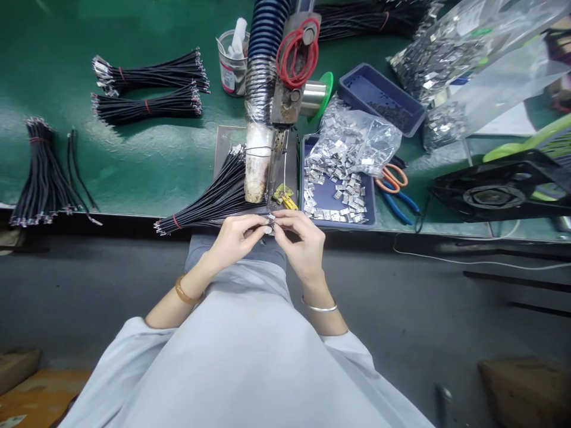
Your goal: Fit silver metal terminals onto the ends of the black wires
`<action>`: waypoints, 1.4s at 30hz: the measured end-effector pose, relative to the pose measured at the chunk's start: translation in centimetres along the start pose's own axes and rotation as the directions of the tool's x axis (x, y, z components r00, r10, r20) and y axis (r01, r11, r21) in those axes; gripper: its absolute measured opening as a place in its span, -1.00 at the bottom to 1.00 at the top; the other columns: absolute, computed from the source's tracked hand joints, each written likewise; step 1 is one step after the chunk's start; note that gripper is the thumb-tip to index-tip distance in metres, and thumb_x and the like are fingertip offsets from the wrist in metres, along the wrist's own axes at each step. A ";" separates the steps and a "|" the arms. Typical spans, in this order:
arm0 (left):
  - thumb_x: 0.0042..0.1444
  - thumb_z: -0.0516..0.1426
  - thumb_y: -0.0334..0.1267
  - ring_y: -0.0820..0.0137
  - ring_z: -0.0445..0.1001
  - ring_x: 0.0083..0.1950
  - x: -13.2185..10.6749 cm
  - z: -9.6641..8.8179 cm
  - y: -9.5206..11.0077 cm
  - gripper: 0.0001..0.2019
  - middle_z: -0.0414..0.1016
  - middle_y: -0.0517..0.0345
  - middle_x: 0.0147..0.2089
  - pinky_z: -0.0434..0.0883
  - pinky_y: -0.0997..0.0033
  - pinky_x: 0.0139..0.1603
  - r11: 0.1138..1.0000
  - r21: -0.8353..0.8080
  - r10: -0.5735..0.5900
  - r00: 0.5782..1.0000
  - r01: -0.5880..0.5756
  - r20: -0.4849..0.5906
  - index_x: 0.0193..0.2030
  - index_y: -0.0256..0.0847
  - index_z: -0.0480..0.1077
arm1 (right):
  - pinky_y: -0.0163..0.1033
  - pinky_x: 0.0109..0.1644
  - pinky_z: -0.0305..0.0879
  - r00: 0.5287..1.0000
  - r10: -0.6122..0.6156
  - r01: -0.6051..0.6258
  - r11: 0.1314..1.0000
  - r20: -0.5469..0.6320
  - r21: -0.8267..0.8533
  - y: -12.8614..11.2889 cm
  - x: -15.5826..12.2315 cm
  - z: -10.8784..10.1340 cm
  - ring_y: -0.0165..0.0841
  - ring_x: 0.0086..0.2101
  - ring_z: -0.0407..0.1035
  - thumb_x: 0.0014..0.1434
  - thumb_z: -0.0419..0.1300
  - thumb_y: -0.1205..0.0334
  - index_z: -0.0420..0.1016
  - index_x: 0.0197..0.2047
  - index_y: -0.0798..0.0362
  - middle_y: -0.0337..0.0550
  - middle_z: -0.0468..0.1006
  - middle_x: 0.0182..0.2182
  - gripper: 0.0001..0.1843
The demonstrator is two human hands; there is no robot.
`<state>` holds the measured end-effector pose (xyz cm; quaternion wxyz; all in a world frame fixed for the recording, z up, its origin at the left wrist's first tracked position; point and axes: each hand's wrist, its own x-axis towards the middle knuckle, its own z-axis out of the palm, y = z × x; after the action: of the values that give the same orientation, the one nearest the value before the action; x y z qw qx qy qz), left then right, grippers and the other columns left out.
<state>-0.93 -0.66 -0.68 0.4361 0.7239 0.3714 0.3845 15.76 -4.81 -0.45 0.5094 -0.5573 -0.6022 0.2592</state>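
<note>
My left hand [239,239] and my right hand [301,239] meet at the bench's front edge, fingertips pinched together. Between them is a small silvery metal piece [270,224], mostly covered by the fingers; both hands seem to grip it. A bundle of black cables [209,199] tied with a red band lies just beyond my left hand. Past my right fingers sits a small yellow piece [289,201]. A blue tray [371,199] of small metal connectors [341,184] stands right of my right hand.
A duct hose [259,137] and metal stand [288,77] rise close in front of my hands. Cable bundles [147,107] lie to the left. Orange-handled pliers [397,187], a second blue tray [379,98] and a black fan [491,187] are on the right.
</note>
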 end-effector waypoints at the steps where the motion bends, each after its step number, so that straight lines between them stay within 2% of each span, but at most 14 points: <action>1: 0.27 0.20 -0.28 0.32 0.65 -0.25 -0.1 0.1 -0.1 -0.85 0.72 -0.02 -0.22 0.54 0.40 -0.17 0.998 0.033 0.056 0.998 -0.055 -0.010 -0.25 -0.22 0.61 | -0.23 -0.14 0.62 1.000 -0.004 0.004 1.000 -0.002 0.005 0.0 -0.1 0.0 -0.33 -0.19 0.62 0.21 0.25 0.35 0.58 -0.33 -0.01 -0.13 0.70 -0.19 -0.89; 4: 0.30 0.17 -0.29 0.29 0.67 -0.19 -0.5 0.4 -0.2 -0.83 0.73 -0.05 -0.19 0.57 0.34 -0.09 0.994 0.043 0.099 0.995 -0.098 -0.015 -0.25 -0.21 0.60 | -0.24 -0.17 0.62 0.999 -0.003 0.004 0.999 -0.032 0.037 -0.1 -0.5 0.5 -0.32 -0.21 0.63 0.20 0.25 0.37 0.56 -0.35 0.00 -0.13 0.70 -0.20 -0.88; 8: 0.24 0.22 -0.21 0.40 0.58 -0.42 -0.5 0.3 0.1 -0.84 0.62 0.11 -0.44 0.51 0.47 -0.33 0.976 -0.155 -0.157 0.988 0.156 0.005 -0.28 -0.25 0.56 | -0.10 -0.03 0.62 0.985 -0.124 0.112 0.988 -0.119 -0.105 -0.1 -0.9 1.3 -0.27 -0.17 0.63 0.23 0.27 0.36 0.60 -0.32 -0.03 -0.14 0.71 -0.21 -0.88; 10: 0.15 0.29 -0.13 0.46 0.50 -0.52 -0.3 0.1 0.2 -0.79 0.53 0.19 -0.54 0.45 0.51 -0.43 0.911 -0.313 -0.271 0.962 0.268 0.035 -0.29 -0.27 0.55 | -0.10 -0.04 0.62 0.973 -0.184 0.161 0.973 -0.136 -0.164 0.0 -0.9 1.3 -0.27 -0.19 0.64 0.24 0.28 0.35 0.61 -0.29 -0.04 -0.15 0.72 -0.22 -0.88; 13: 0.01 0.37 -0.04 0.53 0.38 -0.59 0.3 -0.1 0.2 -0.69 0.45 0.25 -0.59 0.36 0.54 -0.53 0.811 -0.474 -0.358 0.932 0.344 0.065 -0.35 -0.28 0.53 | -0.12 -0.09 0.63 0.947 -0.252 0.208 0.953 -0.197 -0.220 0.0 -0.9 0.9 -0.27 -0.20 0.65 0.29 0.23 0.37 0.60 -0.21 -0.06 -0.15 0.72 -0.24 -0.86; 16: -0.08 0.41 -0.07 0.56 0.35 -0.57 0.8 0.0 0.4 -0.71 0.48 0.23 -0.56 0.35 0.55 -0.52 0.776 -0.529 -0.381 0.924 0.345 0.044 -0.42 -0.28 0.55 | -0.14 -0.10 0.63 0.906 -0.366 0.304 0.911 -0.211 -0.279 -0.2 -1.0 0.4 -0.28 -0.18 0.66 0.31 0.20 0.41 0.56 -0.11 -0.08 -0.14 0.74 -0.20 -0.80; 19: -0.11 0.41 -0.12 0.51 0.45 -0.48 1.0 0.3 0.6 -0.75 0.57 0.17 -0.48 0.44 0.52 -0.39 0.773 -0.547 -0.371 0.928 0.321 0.019 -0.46 -0.28 0.57 | -0.22 -0.14 0.62 0.881 -0.458 0.405 0.860 -0.117 -0.310 -0.4 -1.1 0.3 -0.32 -0.22 0.67 0.26 0.26 0.45 0.53 -0.11 -0.08 -0.15 0.75 -0.20 -0.78; 21: -0.11 0.41 -0.12 0.49 0.47 -0.47 1.0 0.4 0.6 -0.75 0.59 0.15 -0.47 0.45 0.52 -0.39 0.780 -0.538 -0.373 0.928 0.321 0.014 -0.48 -0.27 0.57 | -0.23 -0.15 0.62 0.892 -0.439 0.394 0.873 -0.111 -0.289 -0.4 -1.1 0.4 -0.32 -0.23 0.67 0.25 0.27 0.44 0.52 -0.15 -0.08 -0.16 0.75 -0.21 -0.80; 24: -0.09 0.39 -0.09 0.47 0.48 -0.46 1.0 0.6 0.5 -0.74 0.61 0.14 -0.46 0.45 0.50 -0.40 0.792 -0.518 -0.385 0.923 0.323 -0.013 -0.47 -0.27 0.59 | -0.20 -0.15 0.62 0.941 -0.286 0.253 0.950 -0.181 -0.184 0.0 -1.3 0.7 -0.29 -0.19 0.67 0.30 0.22 0.37 0.49 -0.19 -0.05 -0.12 0.74 -0.19 -0.89; 27: -0.08 0.37 -0.08 0.43 0.51 -0.42 1.0 0.7 0.3 -0.74 0.62 0.12 -0.45 0.49 0.46 -0.35 0.803 -0.500 -0.392 0.919 0.326 -0.031 -0.47 -0.27 0.60 | -0.18 -0.13 0.63 0.968 -0.185 0.169 0.980 -0.169 -0.103 0.3 -1.4 0.8 -0.27 -0.13 0.67 0.33 0.17 0.32 0.44 -0.20 -0.02 -0.04 0.73 -0.12 -0.94; 31: -0.05 0.36 -0.10 0.43 0.50 -0.43 1.1 0.8 0.3 -0.75 0.60 0.14 -0.47 0.48 0.46 -0.34 0.822 -0.488 -0.368 0.928 0.293 -0.062 -0.49 -0.27 0.59 | -0.16 -0.02 0.64 0.963 -0.255 0.241 0.959 -0.087 -0.146 0.3 -1.4 0.7 -0.27 -0.08 0.66 0.30 0.19 0.38 0.42 -0.22 -0.02 0.01 0.72 -0.07 -0.91; 37: -0.11 0.39 -0.17 0.50 0.39 -0.49 1.2 0.9 0.8 -0.79 0.51 0.21 -0.54 0.36 0.52 -0.44 0.800 -0.508 -0.425 0.899 0.318 -0.106 -0.48 -0.30 0.60 | -0.25 -0.12 0.65 0.877 -0.480 0.450 0.835 -0.018 -0.317 0.5 -1.1 0.7 -0.27 -0.12 0.68 0.26 0.21 0.46 0.41 -0.20 -0.03 0.01 0.73 -0.08 -0.84; 39: -0.14 0.39 -0.19 0.48 0.42 -0.47 1.2 1.0 0.9 -0.80 0.55 0.18 -0.51 0.38 0.51 -0.43 0.791 -0.514 -0.450 0.885 0.332 -0.120 -0.47 -0.30 0.61 | -0.24 -0.14 0.66 0.871 -0.491 0.462 0.826 -0.011 -0.322 0.6 -1.1 0.8 -0.27 -0.12 0.68 0.27 0.20 0.46 0.41 -0.19 -0.03 0.01 0.72 -0.04 -0.83; 42: -0.18 0.39 -0.22 0.46 0.45 -0.46 1.3 1.1 0.9 -0.83 0.60 0.15 -0.47 0.41 0.51 -0.42 0.784 -0.523 -0.466 0.874 0.336 -0.137 -0.47 -0.29 0.62 | -0.18 -0.13 0.69 0.903 -0.428 0.403 0.872 -0.034 -0.280 0.6 -1.0 0.7 -0.25 -0.14 0.69 0.28 0.19 0.44 0.39 -0.21 -0.03 0.04 0.68 0.06 -0.84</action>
<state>0.75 -0.25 0.10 0.6225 0.4385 0.4635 0.4532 15.22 -5.44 -1.59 0.5019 -0.4897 -0.7121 0.0336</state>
